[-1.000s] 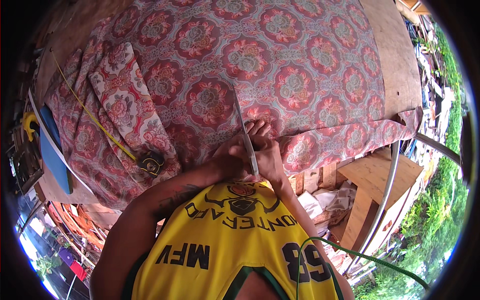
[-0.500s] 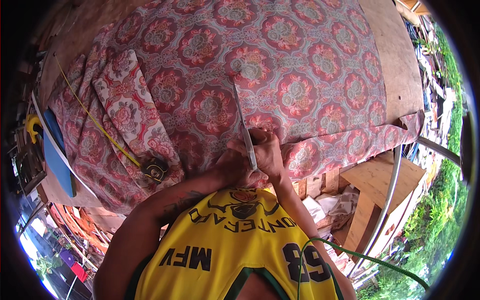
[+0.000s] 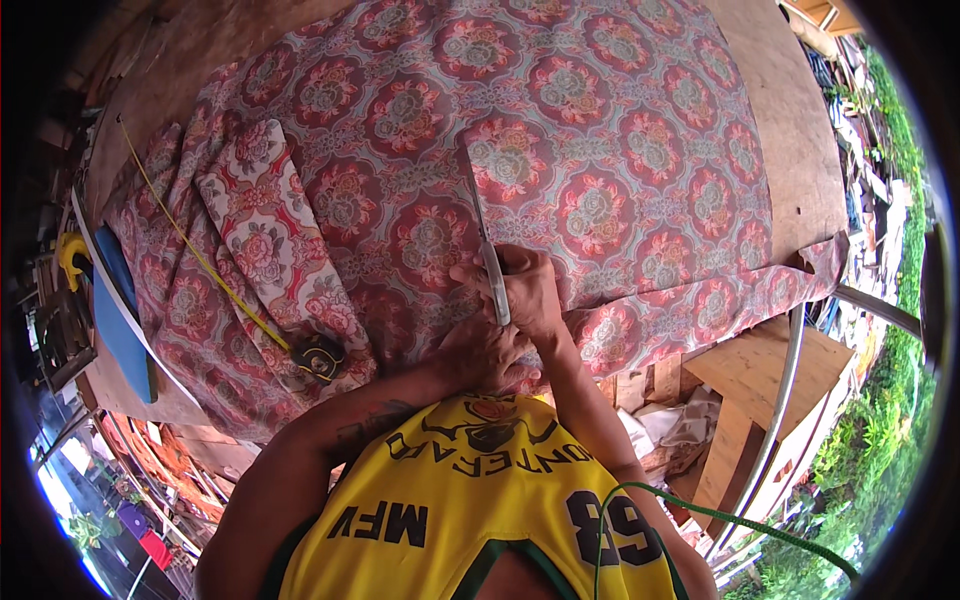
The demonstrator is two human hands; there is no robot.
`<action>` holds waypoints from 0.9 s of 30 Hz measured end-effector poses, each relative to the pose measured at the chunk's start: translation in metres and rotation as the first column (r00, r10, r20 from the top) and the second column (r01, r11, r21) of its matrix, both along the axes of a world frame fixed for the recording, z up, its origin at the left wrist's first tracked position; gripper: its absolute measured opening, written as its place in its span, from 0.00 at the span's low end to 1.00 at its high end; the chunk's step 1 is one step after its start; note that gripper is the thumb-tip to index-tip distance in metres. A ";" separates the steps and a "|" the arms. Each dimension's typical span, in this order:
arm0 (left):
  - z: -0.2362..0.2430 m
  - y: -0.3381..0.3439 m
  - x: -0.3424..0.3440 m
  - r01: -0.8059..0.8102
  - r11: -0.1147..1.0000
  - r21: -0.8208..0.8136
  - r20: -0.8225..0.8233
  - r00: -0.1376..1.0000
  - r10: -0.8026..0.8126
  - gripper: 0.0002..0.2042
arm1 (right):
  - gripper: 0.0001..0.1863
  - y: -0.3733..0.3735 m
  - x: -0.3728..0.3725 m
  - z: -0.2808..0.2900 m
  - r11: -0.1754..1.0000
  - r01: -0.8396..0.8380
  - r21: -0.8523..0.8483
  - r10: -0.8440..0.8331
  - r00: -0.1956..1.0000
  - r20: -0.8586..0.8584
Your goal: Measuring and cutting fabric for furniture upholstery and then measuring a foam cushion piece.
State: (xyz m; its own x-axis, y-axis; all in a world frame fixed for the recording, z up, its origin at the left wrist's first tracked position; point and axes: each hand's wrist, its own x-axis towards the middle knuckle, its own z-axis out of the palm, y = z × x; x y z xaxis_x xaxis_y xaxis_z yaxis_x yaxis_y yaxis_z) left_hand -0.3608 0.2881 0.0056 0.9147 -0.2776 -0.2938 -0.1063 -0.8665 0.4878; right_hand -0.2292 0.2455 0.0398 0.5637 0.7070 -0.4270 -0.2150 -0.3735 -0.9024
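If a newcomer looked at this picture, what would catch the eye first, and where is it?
Probably the red floral fabric, spread over the wooden table at top and middle. The bright yellow jersey at the bottom centre would likely come next. Then the long metal tool in the right hand, near the middle, and the tape measure at left, its strip drawn out.

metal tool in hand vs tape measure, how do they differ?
The metal tool is gripped in the right hand; the tape measure lies unheld. The metal tool looks plain grey; the tape measure is dark with a yellow strip pulled out. Both appear against floral fabric.
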 end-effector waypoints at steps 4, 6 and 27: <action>-0.006 0.001 0.000 -0.057 0.998 -0.023 0.269 0.961 0.061 0.31 | 0.24 0.019 0.015 0.010 0.998 0.020 -0.063 -0.023 0.998 -0.061; 0.001 0.003 0.004 -0.046 0.999 -0.007 0.314 0.948 0.046 0.29 | 0.23 0.030 0.023 0.008 0.997 0.009 -0.081 -0.011 1.000 -0.026; -0.003 0.005 0.005 0.004 1.000 -0.009 0.277 0.961 -0.002 0.33 | 0.23 0.069 0.050 0.019 0.999 0.043 -0.033 -0.047 0.992 -0.117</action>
State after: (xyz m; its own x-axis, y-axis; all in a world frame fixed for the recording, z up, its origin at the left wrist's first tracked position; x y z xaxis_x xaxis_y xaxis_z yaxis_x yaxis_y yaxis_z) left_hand -0.3553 0.2931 0.0028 0.9590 -0.2820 -0.0263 -0.2411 -0.8614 0.4471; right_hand -0.1793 0.3149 0.0588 0.5395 0.6679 -0.5127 -0.3362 -0.3875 -0.8584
